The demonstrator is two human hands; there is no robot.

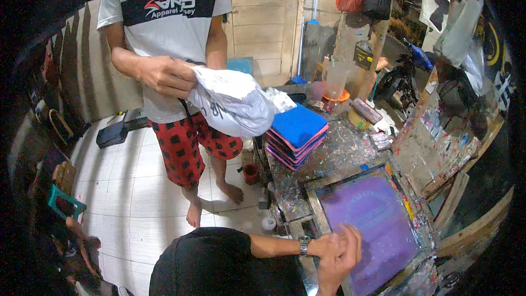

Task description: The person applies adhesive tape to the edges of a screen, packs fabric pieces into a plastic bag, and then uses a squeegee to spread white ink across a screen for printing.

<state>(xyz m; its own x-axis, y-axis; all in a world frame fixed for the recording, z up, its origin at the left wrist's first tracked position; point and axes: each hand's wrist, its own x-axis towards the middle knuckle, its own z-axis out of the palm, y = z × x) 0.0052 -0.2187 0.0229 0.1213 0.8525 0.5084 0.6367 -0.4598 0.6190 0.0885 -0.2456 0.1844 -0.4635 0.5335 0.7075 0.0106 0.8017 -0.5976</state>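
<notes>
My left hand (324, 245), with a watch (304, 245) on its wrist, reaches in from the left out of a black sleeve (219, 257). It meets my right hand (338, 266), which comes up from the lower edge. The two overlap, and their fingers are partly hidden and smeared by motion. No held object shows between them. Both are above the left side of a screen-printing frame (316, 204) with purple mesh (378, 241). Pale lettering and a curved design show on the mesh. Beyond the frame stands a stack of blue and pink sheets (298, 126).
Across from me stands a person (170, 49) holding a bunched white cloth (235, 104). The paint-spattered table (350, 142) bears an orange dish (336, 96) at the back. A leaning board (438, 131) borders its right. A red cup (250, 173) stands below left.
</notes>
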